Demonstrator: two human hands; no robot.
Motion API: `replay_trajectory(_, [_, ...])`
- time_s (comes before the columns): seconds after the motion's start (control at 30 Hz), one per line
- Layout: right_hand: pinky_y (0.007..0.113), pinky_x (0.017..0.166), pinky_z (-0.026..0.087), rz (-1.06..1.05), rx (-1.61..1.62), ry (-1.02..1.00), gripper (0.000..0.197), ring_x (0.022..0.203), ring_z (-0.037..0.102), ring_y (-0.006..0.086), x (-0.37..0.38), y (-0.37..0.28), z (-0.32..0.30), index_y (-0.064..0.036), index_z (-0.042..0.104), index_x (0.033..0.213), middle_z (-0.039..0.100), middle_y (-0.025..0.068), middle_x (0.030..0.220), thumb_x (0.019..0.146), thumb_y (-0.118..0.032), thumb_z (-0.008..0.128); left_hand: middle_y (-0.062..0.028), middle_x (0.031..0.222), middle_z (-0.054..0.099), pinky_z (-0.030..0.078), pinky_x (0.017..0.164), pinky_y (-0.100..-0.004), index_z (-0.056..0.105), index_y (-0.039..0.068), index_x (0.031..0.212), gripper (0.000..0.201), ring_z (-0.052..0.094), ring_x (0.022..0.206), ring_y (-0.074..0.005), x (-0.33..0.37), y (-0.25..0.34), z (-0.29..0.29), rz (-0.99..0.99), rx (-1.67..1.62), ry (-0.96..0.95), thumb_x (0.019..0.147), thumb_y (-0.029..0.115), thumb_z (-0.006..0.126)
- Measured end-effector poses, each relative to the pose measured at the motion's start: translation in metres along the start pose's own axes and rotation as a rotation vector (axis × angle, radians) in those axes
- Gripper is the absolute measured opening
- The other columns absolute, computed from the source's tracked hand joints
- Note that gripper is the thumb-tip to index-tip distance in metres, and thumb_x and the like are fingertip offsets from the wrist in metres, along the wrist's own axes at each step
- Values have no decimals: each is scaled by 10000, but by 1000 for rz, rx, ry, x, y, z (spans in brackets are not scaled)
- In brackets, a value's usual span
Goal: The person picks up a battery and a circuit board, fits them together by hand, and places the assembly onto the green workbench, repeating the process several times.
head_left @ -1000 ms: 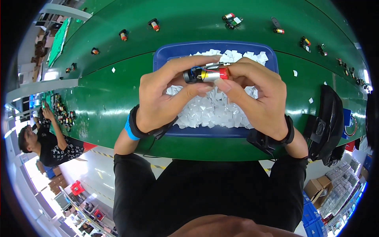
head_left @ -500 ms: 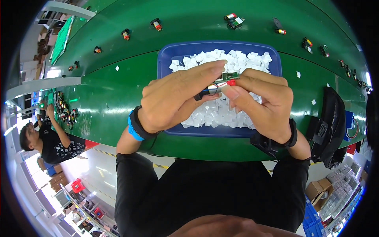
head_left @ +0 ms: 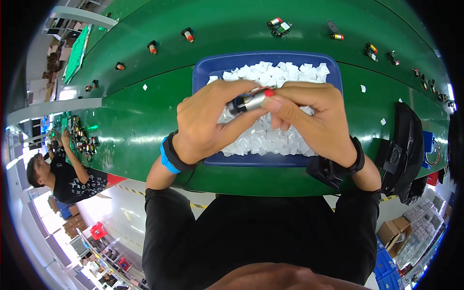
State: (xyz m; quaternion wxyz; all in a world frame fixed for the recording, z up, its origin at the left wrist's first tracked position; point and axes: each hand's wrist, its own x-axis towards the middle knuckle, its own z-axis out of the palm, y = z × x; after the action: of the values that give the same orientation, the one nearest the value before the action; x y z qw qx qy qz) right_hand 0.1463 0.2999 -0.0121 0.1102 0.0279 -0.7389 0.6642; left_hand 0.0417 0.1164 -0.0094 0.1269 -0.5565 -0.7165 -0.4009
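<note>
Over the blue tray [head_left: 205,162], both my hands hold a small battery assembly [head_left: 252,100]: a silver cylinder with a red end and a black end piece, blurred by motion. My left hand [head_left: 205,121] has its thumb and fingers around the black end. With thumb and forefinger, my right hand [head_left: 316,116] pinches the red end. Some thin wire shows along the cylinder's upper side. Beneath my hands, many small white paper-like squares [head_left: 266,140] fill the tray.
Along the far green strip [head_left: 232,24] lie several similar battery assemblies [head_left: 188,35]. A black bag [head_left: 403,150] rests on the table at right, beside a blue box [head_left: 428,149]. At the left, a co-worker [head_left: 67,174] sits by a pile of assemblies [head_left: 83,137].
The battery assembly has turned in my fingers and shifted slightly left; its green circuit board no longer shows. My right hand has moved a little left. Pieces on the far strip have drifted left.
</note>
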Motion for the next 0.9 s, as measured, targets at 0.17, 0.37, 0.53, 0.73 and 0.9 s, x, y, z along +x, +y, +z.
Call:
replay_trajectory(0.17, [237, 548, 482, 111, 55, -103, 161, 617, 620, 100, -2, -5, -2, -14, 735, 1009, 674, 60, 744, 917, -146, 729, -89, 999, 731, 541, 633, -245, 682, 11, 1068, 290, 684, 792, -136, 7, -12, -9, -308, -366, -121, 810, 66, 803])
replay_trajectory(0.37, [242, 606, 518, -18, -121, -163, 187, 649, 658, 126, -12, -9, 7, -37, 722, 1027, 705, 62, 793, 877, -141, 762, -52, 934, 677, 522, 616, -238, 652, 8, 1105, 323, 632, 762, -98, 67, -133, 11, -596, -313, -667, 946, 287, 689])
replay_trajectory(0.53, [252, 633, 539, -125, -255, -174, 127, 681, 695, 161, -13, -8, 7, -40, 723, 974, 726, 70, 818, 878, -119, 750, -90, 1016, 657, 502, 799, -346, 661, 25, 1060, 385, 580, 974, -205, 68, -222, 65, -245, 582, -518, 898, 368, 727])
replay_trajectory(0.73, [259, 644, 545, -151, -240, -120, 105, 714, 715, 165, -9, -2, 6, -41, 721, 949, 736, 69, 826, 879, -116, 745, -105, 1101, 605, 426, 925, -397, 677, 91, 1019, 310, 479, 1088, -305, 97, -182, 114, 33, 323, -466, 855, 343, 752])
replay_trajectory(0.9, [258, 650, 544, -135, -240, -121, 108, 708, 710, 158, -8, -5, 7, -33, 718, 950, 734, 67, 822, 877, -107, 745, -85, 1039, 593, 442, 912, -399, 672, 136, 965, 204, 488, 1063, -306, 98, -176, 119, 68, 325, -645, 840, 276, 751])
